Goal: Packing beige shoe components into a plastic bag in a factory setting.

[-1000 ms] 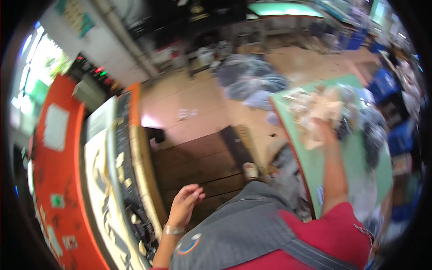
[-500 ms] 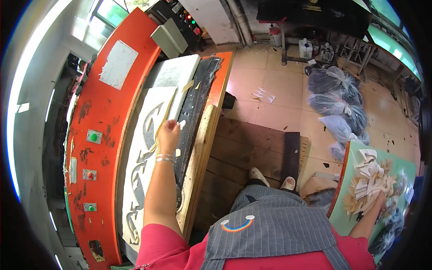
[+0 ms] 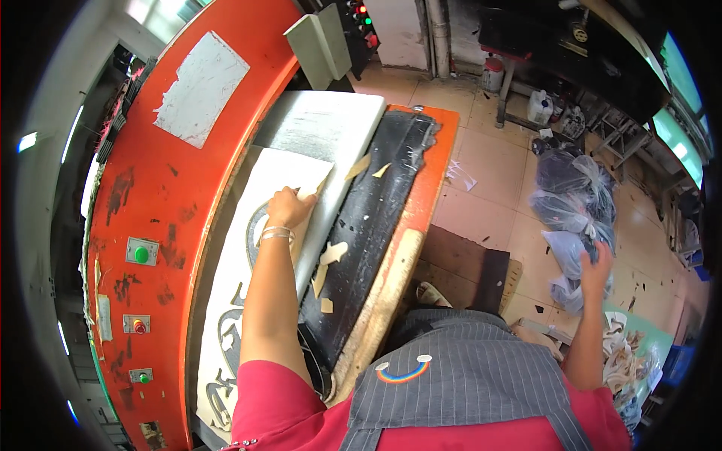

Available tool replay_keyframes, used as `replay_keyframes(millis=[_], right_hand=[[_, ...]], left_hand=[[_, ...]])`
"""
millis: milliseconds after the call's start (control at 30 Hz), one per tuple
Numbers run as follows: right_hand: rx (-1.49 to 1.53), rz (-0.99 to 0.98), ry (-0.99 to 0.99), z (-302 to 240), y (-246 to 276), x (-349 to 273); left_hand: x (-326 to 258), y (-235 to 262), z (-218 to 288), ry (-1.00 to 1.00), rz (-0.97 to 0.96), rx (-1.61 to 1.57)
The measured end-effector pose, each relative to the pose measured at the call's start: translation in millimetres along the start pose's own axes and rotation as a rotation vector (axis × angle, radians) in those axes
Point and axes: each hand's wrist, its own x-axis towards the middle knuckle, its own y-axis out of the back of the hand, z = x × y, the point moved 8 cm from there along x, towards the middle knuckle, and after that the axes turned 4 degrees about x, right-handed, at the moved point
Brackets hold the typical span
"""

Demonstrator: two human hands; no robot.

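My left hand [image 3: 292,207] pinches the upper right part of a cream sheet [image 3: 299,169], thumb and fingers closed at its edge. Curved openings are cut through the sheet, and a dark surface shows through them. Under it lies a thick white board [image 3: 331,113]. My right hand [image 3: 596,264] is raised on the right with its fingers apart and nothing visible in it. Below that hand, cream cut pieces [image 3: 620,349] are heaped on a green table [image 3: 656,331].
An orange machine [image 3: 162,225] with buttons stands along the left. Small cream scraps [image 3: 331,255] lie on the black strip [image 3: 376,225] beside the board. Tied plastic bags [image 3: 568,199] sit on the tiled floor [image 3: 489,177] at right, and a dark bench [image 3: 571,52] stands behind.
My right hand has come up off the heap of cut pieces, its fingers now apart. My left hand has shifted on the sheet's edge. The view has turned, bringing the machine bed closer.
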Motion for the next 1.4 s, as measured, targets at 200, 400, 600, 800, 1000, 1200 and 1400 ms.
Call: replay_keyframes(millis=[200,400,600,800,1000,1200,1400], right_hand=[[0.857,-0.624,0.112,-300,-116,29],[1.16,-1.118,0.314,-488,-203,-3],[1.232,-1.505,0.153,-581,-272,-41],[1.451,-1.545,0.289,-619,-277,-40],[1.4,-1.536,0.421,-639,-267,-22],[1.346,-1.398,0.653,-658,-263,-22],[1.443,-1.349,0.699,-672,-259,-29]], left_hand=[[-3,-4,-40,0.111,0.029,-1.026],[-13,-5,-52,0.194,0.057,-1.419],[-25,-10,-51,0.276,0.132,-1.52],[-30,-28,-69,0.376,0.245,-1.688],[-34,-36,-81,0.466,0.434,-1.923],[-33,-38,-82,0.476,0.465,-1.914],[-35,-38,-85,0.47,0.472,-1.927]])
